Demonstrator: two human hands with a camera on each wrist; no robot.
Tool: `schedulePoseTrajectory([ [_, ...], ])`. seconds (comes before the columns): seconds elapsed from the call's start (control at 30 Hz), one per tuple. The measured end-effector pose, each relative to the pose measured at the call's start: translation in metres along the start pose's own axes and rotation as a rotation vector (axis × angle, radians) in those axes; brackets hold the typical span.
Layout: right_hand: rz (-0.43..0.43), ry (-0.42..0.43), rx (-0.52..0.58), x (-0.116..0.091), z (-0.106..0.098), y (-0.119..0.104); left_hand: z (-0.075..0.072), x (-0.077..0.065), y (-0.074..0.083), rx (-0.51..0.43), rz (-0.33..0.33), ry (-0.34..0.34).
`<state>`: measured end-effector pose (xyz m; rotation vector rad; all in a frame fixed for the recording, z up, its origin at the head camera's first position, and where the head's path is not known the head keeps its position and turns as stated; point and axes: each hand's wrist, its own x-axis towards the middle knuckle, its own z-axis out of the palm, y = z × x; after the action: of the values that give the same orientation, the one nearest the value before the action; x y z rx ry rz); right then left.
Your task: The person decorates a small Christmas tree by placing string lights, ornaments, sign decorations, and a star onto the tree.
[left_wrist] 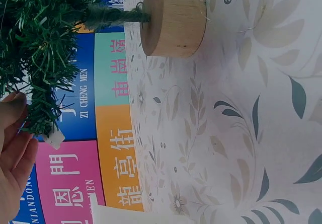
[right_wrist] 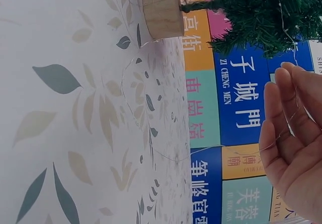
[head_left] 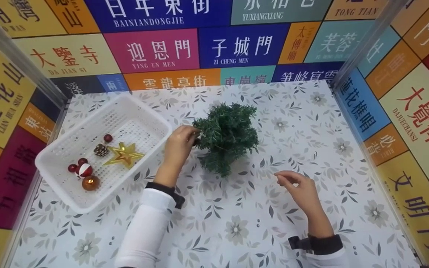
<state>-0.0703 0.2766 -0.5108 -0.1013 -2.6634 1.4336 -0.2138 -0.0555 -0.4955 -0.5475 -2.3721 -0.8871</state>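
Note:
A small green artificial Christmas tree (head_left: 227,136) stands on a round wooden base (left_wrist: 176,20). At its left side my left hand (head_left: 180,143) pinches a branch tip (left_wrist: 43,116) between thumb and fingers, with a small white tag (left_wrist: 54,137) beside it. My right hand (head_left: 299,189), to the right of the tree, pinches a thin wire light string (right_wrist: 285,25) between thumb and fingertips. From the pinch, the wire goes up to the branches; its other part crosses the palm and loops down towards the table by the base.
Left of the tree sits a white perforated plastic basket (head_left: 151,108). Inside lie a gold star (head_left: 126,154), a pine cone (head_left: 101,150), an orange-gold ball (head_left: 90,182), a red-and-white ball (head_left: 84,170) and several small red balls. Panels with printed characters (head_left: 151,50) wall in the floral-covered table (head_left: 237,230).

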Motion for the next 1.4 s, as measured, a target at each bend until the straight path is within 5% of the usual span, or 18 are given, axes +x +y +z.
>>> schedulePoseTrajectory([
  [0.17, -0.011, 0.013, 0.002, -0.001, 0.0, 0.001, -0.002, -0.002, -0.001, 0.084, -0.07, -0.035],
  [0.47, -0.014, 0.021, -0.014, -0.002, 0.001, 0.003, -0.001, 0.001, 0.003, 0.057, -0.11, -0.039],
  [0.6, -0.002, 0.015, -0.001, -0.001, 0.002, 0.004, 0.003, 0.0, 0.005, 0.046, -0.096, -0.009],
  [0.93, 0.085, -0.008, 0.05, 0.0, 0.0, -0.002, 0.004, -0.005, 0.0, 0.02, 0.029, -0.069],
  [1.17, 0.094, 0.008, 0.085, -0.007, -0.007, -0.033, 0.001, -0.01, 0.005, -0.036, -0.027, -0.051],
  [1.27, 0.098, 0.013, 0.082, -0.007, -0.008, -0.037, -0.001, -0.017, 0.01, -0.071, -0.103, 0.007],
  [1.4, 0.096, 0.01, 0.1, -0.006, -0.009, -0.032, 0.0, -0.033, 0.025, -0.122, -0.115, 0.213],
])
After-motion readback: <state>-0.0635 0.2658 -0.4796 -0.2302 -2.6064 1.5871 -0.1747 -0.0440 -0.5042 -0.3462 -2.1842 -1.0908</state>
